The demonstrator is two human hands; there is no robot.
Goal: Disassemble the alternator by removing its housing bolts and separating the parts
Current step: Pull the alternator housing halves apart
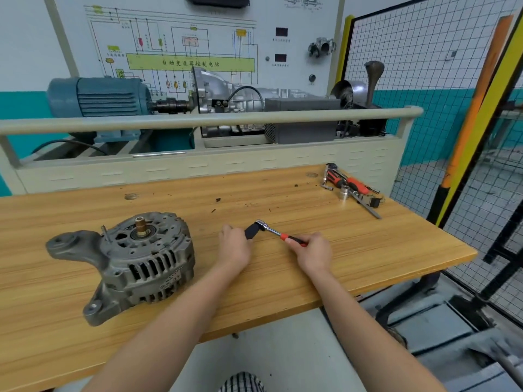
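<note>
A grey alternator (141, 261) lies on the wooden bench (368, 250) at the left, shaft end up, with its mounting lugs toward me. To its right my right hand (312, 251) grips the red-and-black handle of a ratchet wrench (276, 232). A black socket (252, 231) hangs from the ratchet head, and my left hand (233, 246) holds that socket with its fingers. Both hands hover just above the bench, apart from the alternator.
Loose tools (349, 185) lie at the bench's far right: a red-handled driver, sockets, a small extension. Behind the bench stands a training rig with a blue motor (96, 96) and a gearbox (237, 100). A wire mesh fence (441, 80) borders the right side.
</note>
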